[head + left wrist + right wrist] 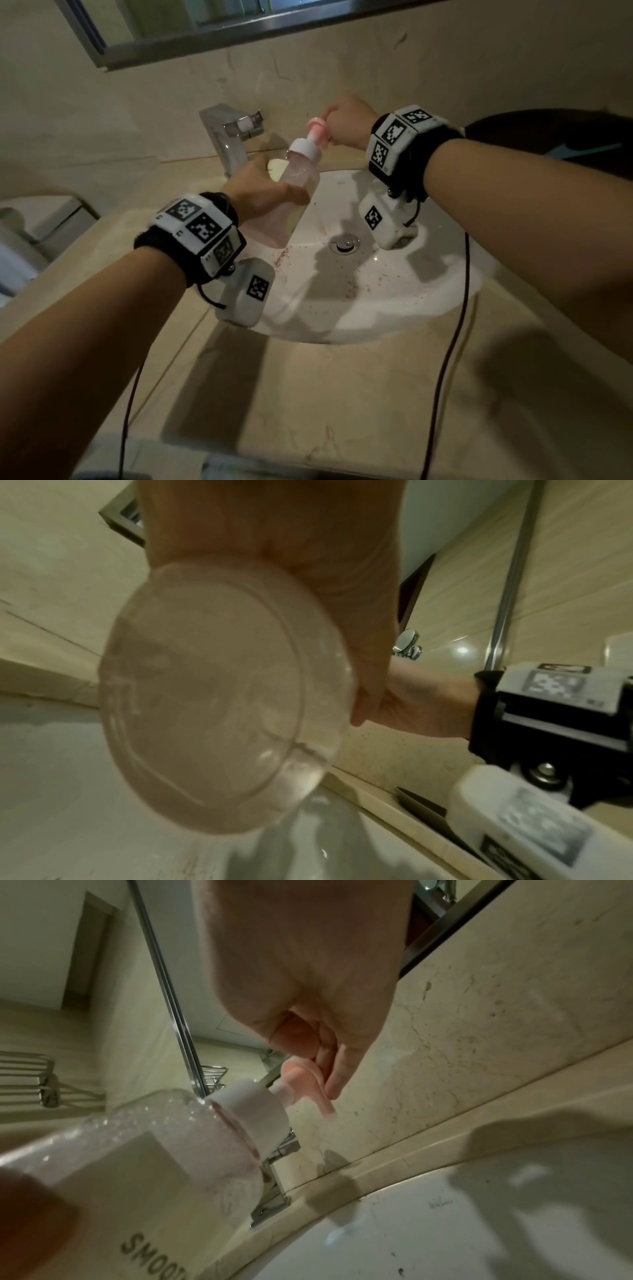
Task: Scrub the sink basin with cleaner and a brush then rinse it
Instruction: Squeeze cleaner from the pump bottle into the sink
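My left hand point(263, 195) grips a clear bottle of pinkish cleaner point(301, 171) and tilts it over the white sink basin point(376, 284). The basin is speckled with brown dirt around the drain point(344, 244). My right hand point(349, 121) holds the bottle's pink pump head point(317, 128) with curled fingers. In the right wrist view its fingers point(337, 1074) lie on the pump head point(301, 1080) above the white collar, and the bottle point(171, 1150) shows bubbles inside. The left wrist view looks at the bottle's round base point(212, 696), with my left fingers point(369, 669) wrapped round its side.
A chrome faucet point(226, 137) stands at the back left of the basin. A beige stone counter point(342, 394) surrounds the sink, under a metal-framed mirror point(191, 37). A toilet point(34, 222) is at the left, and a dark object point(548, 137) sits at the right.
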Tool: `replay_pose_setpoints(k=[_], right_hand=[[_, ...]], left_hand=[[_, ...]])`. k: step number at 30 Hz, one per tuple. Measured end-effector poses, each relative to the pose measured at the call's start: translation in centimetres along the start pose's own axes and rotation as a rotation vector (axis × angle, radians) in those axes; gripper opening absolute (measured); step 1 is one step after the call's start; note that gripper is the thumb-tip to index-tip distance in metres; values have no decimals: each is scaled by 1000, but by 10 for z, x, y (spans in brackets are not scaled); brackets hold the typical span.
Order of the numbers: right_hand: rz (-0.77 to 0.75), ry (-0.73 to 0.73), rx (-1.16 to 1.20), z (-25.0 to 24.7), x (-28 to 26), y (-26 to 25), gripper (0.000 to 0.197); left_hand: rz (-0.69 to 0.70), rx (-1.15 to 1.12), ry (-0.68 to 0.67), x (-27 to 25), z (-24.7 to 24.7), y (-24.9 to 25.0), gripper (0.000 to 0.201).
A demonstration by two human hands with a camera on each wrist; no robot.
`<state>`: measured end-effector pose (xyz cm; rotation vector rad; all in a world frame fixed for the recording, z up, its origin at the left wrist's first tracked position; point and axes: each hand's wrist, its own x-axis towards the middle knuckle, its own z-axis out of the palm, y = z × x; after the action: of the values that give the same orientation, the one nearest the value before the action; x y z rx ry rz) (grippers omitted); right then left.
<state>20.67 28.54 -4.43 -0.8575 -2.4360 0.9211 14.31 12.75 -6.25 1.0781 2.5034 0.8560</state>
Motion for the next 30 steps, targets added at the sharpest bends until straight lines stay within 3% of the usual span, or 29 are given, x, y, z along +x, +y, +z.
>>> replay_pose_setpoints(k=[3, 9, 15, 19, 21, 26, 30], right_hand=[[1, 24, -22, 13, 14, 0, 17], [30, 72, 22, 25, 21, -2, 34], [94, 54, 143, 20, 11, 10, 32], [102, 157, 166, 9, 2, 9, 33], [98, 162, 95, 5, -7, 12, 36], [137, 204, 83, -4, -21, 11, 33], [151, 224, 82, -15, -38, 15, 32]], left_hand=[[-22, 7, 1, 9, -2, -6, 82], [-36, -100, 45, 18, -1, -8, 72], [-30, 20, -49, 22, -7, -3, 77], [-12, 40, -85, 16, -5, 7, 80], [5, 33, -105, 11, -1, 14, 73], [39, -112, -142, -5, 9, 19, 34], [40, -113, -191, -17, 8, 24, 32]])
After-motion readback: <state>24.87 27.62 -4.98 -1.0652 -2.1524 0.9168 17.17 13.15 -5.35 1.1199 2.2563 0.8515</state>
